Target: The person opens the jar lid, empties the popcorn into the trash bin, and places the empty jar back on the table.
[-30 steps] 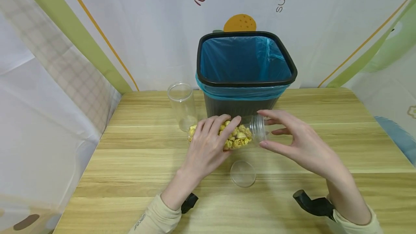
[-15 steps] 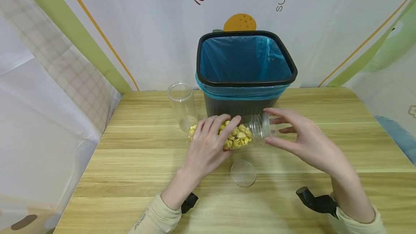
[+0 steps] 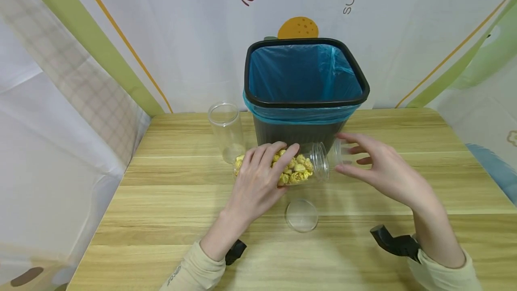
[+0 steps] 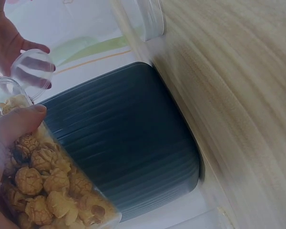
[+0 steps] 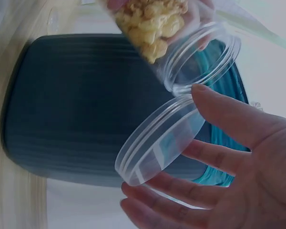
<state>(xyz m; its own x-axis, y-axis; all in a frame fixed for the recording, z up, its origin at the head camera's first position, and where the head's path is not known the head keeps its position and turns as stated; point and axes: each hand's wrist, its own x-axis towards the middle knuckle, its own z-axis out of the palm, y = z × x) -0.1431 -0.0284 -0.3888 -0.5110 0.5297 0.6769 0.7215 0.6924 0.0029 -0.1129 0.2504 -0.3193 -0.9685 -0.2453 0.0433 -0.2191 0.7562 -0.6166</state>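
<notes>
My left hand (image 3: 256, 181) grips a clear plastic jar (image 3: 321, 160) lying on its side, its mouth toward the right. Yellow popcorn (image 3: 296, 172) fills much of it and stays back from the mouth. My right hand (image 3: 381, 169) pinches a clear screw lid (image 5: 157, 143) by its edge, between thumb and fingertips. In the head view a small gap separates lid and jar mouth. The left wrist view shows the left thumb (image 4: 21, 121) pressed along the jar's wall. A second clear disc-shaped lid (image 3: 302, 216) lies flat on the table below the jar.
Behind the jar stands a dark bin (image 3: 282, 131) with a black rim and a blue liner (image 3: 303, 71). A clear, empty jar (image 3: 226, 136) stands upright left of the bin. All sit on a wood-grain table (image 3: 161, 219) before a printed curtain (image 3: 181, 35).
The lid has come off the jar mouth and moved right with my right hand. My left hand and the jar have stayed in place.
</notes>
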